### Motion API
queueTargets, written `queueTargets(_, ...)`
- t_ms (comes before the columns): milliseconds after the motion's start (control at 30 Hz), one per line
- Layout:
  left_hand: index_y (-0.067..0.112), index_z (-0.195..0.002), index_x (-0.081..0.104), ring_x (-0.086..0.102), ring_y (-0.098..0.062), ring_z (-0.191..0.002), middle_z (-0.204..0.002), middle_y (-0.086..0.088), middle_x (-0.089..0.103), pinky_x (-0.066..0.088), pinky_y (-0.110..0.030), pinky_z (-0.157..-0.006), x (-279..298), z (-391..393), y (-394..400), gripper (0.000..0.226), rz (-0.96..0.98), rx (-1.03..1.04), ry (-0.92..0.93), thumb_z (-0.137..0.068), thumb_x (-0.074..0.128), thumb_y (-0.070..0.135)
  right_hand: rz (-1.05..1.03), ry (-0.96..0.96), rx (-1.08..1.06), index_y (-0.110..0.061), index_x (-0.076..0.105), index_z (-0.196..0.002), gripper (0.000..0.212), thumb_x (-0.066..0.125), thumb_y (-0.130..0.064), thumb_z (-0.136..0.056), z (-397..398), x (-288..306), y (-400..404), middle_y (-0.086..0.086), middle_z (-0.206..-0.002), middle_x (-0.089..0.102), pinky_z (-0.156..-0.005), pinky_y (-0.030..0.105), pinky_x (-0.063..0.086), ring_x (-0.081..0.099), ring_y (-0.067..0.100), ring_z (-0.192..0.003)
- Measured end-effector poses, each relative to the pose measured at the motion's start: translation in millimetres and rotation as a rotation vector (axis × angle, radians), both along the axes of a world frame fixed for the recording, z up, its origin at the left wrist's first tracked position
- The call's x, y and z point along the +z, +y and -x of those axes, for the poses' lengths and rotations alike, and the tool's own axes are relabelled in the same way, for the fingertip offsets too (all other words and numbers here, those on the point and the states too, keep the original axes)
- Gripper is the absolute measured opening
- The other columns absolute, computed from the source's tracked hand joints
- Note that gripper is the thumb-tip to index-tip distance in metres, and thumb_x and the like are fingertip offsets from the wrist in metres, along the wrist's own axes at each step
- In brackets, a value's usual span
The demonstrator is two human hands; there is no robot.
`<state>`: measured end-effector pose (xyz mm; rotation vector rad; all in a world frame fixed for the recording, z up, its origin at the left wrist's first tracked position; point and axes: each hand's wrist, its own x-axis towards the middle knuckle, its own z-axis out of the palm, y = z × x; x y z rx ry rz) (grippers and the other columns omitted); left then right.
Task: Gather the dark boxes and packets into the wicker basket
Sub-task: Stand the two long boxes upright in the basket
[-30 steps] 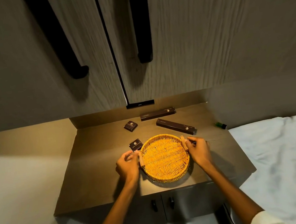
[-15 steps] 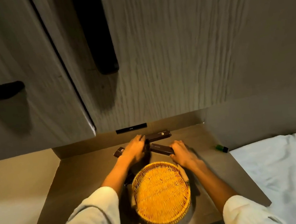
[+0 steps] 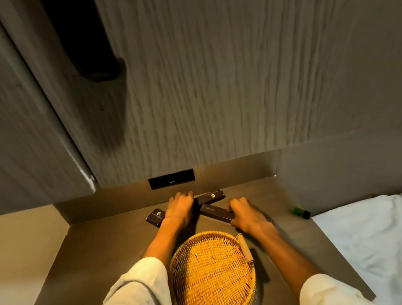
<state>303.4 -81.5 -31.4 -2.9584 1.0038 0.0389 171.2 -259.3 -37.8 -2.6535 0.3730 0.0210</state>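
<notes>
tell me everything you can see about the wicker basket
The wicker basket is round and shallow, woven of golden-yellow cane with a thicker braided rim. A pale, cylindrical handle sits on its right edge; any left handle is hidden by the sleeve. It sits flat on the brown counter, near the front edge, and is empty. The left forearm passes along its left rim; whether they touch is unclear. Neither hand holds it.

dim warm light from above, soft blur, wide-angle bending at edges

I've moved both off the round wicker basket [image 3: 213, 280]: left hand [image 3: 179, 207] on far long dark box [image 3: 209, 197], right hand [image 3: 245, 213] on nearer one [image 3: 215, 212].
</notes>
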Motion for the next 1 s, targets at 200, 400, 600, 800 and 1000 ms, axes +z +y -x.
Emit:
queueTargets(200,0.007,-0.119,0.053,0.057,-0.039,-0.111,-0.122,-0.019,0.062,0.049,-0.049,-0.090,26,32,39,0.035,0.258,0.044,-0.048,-0.091,0.064,0.024,-0.115,-0.237,-0.089,-0.016,0.061,-0.108,0.026,0.074,-0.013,-0.085,15,28,5,0.010,-0.118,0.059,-0.062,0.017,0.040,0.056,0.017,-0.092)
queueTargets(400,0.013,-0.103,0.054,0.057,-0.031,-0.091,-0.103,-0.010,0.060,0.049,-0.045,-0.077,65,108,81,0.021,0.557,0.122,-0.112,-0.095,0.060,0.032,-0.238,-0.368,-0.134,-0.022,0.061,-0.099,0.025,0.079,-0.022,-0.081,56,71,44,-0.003,-0.101,0.056,-0.069,0.022,0.050,0.058,0.015,-0.090)
queueTargets(600,0.022,-0.123,0.054,0.054,-0.015,-0.102,-0.119,0.000,0.054,0.048,-0.037,-0.096,34,191,80,0.029,0.524,0.222,0.057,-0.098,0.055,0.037,-0.195,-0.281,-0.048,-0.020,0.059,-0.103,0.022,0.074,-0.018,-0.086,96,48,95,-0.005,-0.100,0.053,-0.064,0.010,0.041,0.058,0.011,-0.090)
queueTargets(800,0.019,-0.129,0.049,0.055,-0.021,-0.108,-0.131,-0.006,0.048,0.043,-0.038,-0.099,6,205,67,0.034,0.385,0.336,0.101,-0.097,0.051,0.029,-0.019,-0.172,-0.048,-0.014,0.053,-0.131,0.039,0.064,-0.019,-0.094,102,16,119,0.008,-0.127,0.052,-0.096,0.034,0.053,0.054,0.023,-0.116)
queueTargets(1000,0.016,-0.144,0.040,0.060,-0.023,-0.107,-0.131,-0.008,0.049,0.042,-0.040,-0.096,-7,200,66,0.057,0.225,0.283,0.053,-0.094,0.061,0.034,0.090,-0.017,-0.064,-0.012,0.043,-0.143,0.052,0.062,-0.018,-0.095,101,3,121,0.016,-0.146,0.040,-0.112,0.044,0.042,0.034,0.034,-0.139)
